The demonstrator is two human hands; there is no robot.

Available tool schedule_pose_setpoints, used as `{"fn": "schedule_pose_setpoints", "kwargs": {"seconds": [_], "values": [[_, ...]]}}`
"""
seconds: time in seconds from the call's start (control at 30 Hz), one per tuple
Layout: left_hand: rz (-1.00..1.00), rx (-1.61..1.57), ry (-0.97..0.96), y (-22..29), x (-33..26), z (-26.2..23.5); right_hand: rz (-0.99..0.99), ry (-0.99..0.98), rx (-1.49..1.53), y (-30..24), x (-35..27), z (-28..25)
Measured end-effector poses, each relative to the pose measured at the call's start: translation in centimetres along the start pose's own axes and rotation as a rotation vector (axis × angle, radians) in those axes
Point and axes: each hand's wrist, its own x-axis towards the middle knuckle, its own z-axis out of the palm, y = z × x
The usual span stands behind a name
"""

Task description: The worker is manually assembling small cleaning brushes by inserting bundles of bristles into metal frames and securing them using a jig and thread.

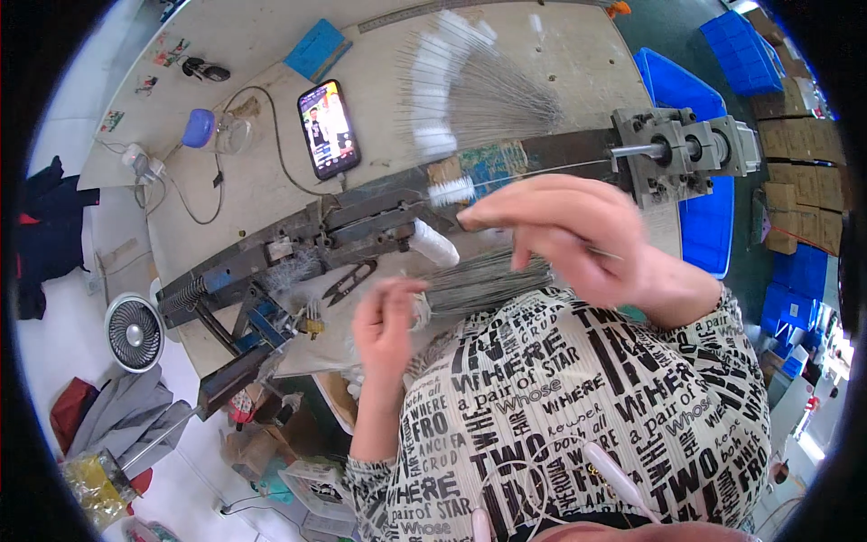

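My right hand is over the front of the bench, fingers stretched out and thumb apart. A thin pale line, perhaps a wire, crosses its palm. Just past its fingertips, a white-bristled wire brush lies along a metal rail; its thin stem runs right to a metal spindle. My left hand is half curled and blurred beside a white roll of fibre; whether it pinches anything is not visible. A bundle of thin grey wires lies between the hands, against my patterned shirt.
Finished white brushes lie fanned out behind the rail. A lit phone on a cable lies to their left. Black scissors and a blue clamp are at the near left. A blue bin stands beyond the bench's right edge.
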Motion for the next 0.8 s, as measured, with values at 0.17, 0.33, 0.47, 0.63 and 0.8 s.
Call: {"fn": "schedule_pose_setpoints", "kwargs": {"seconds": [0.17, 0.33, 0.47, 0.63, 0.8], "values": [[0.032, -0.375, 0.303, 1.5, 0.0, 1.2, 1.048, -0.319, 0.332, 6.3, -3.4, 9.0], [0.084, -0.181, 0.224, 2.6, 1.6, 0.9, 0.716, -0.479, -0.099, 5.8, -3.2, 5.0], [0.076, -0.085, 0.25, 3.4, 2.1, 1.6, 0.113, -0.232, -0.876, 2.8, -1.6, -2.6], [0.133, -0.14, 0.306, 2.7, 2.6, 2.4, 0.349, -0.593, -1.02, 3.3, -4.6, -5.1], [-0.016, -0.152, 0.225, 3.7, 2.2, 1.5, 0.335, -0.385, -1.015, 8.6, -0.8, -6.1]]}}
